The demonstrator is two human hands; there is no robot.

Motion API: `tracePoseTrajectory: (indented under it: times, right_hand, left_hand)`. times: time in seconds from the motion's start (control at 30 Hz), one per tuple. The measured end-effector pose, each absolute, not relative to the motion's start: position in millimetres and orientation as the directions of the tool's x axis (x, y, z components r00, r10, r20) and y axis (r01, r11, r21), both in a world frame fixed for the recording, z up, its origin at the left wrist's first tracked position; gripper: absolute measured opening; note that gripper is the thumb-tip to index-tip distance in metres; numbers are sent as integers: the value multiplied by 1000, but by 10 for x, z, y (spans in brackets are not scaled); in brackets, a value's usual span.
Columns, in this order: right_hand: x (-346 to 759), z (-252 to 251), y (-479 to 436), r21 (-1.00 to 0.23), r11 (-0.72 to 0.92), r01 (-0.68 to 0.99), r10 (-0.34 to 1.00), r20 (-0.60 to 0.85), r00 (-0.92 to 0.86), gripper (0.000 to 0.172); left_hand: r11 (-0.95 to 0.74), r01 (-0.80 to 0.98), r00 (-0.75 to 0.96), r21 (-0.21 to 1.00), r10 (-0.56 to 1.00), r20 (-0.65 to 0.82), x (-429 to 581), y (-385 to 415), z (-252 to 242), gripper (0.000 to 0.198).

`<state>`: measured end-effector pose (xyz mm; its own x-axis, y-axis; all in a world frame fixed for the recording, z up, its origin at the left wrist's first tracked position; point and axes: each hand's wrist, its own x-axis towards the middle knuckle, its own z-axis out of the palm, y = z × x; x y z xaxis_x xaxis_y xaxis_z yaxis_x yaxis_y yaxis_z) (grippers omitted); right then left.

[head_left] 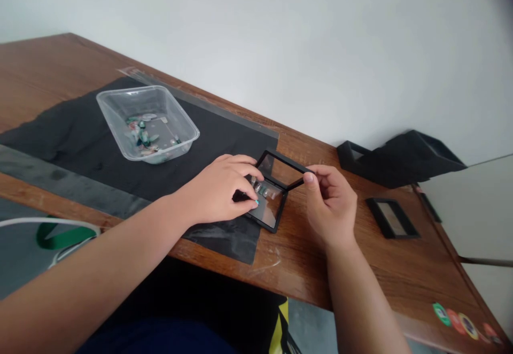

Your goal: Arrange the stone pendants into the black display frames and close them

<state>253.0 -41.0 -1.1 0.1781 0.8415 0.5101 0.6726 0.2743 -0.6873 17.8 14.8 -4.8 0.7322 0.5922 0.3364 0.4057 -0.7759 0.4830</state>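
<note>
A hinged black display frame [276,224] with clear film panes lies opened near the right end of the black sheet, its lid tilted up. My right hand [332,201] grips the raised lid by its right corner between thumb and fingers. On the lower pane sit several small shiny pieces [262,189], too small to name. My left hand [220,188] reaches over the frame's left part, thumb and fingers curled together. At its thumb tip shows a small shiny blue piece [257,202], apparently pinched just above the pane.
A clear plastic tub [176,113] with small green and pale pieces stands left on the black sheet [216,140]. Stacked black frames [404,159] and a single frame [390,217] are at right. Round stickers [457,322] mark the wooden table's right end. A wall rises behind.
</note>
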Motion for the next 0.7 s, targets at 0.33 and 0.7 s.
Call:
tracePoseTrajectory:
  times: [0.33, 0.7]
  right_hand:
    - [2543, -3, -404, -673, 280, 684, 836, 522, 171, 20]
    - [2540, -9, -406, -674, 270, 688, 841, 513, 173, 23]
  left_hand:
    - [-801, 363, 720, 476, 566, 403, 186, 104, -1, 24]
    - [-851, 300, 781, 431, 478, 402, 168, 134, -72, 12]
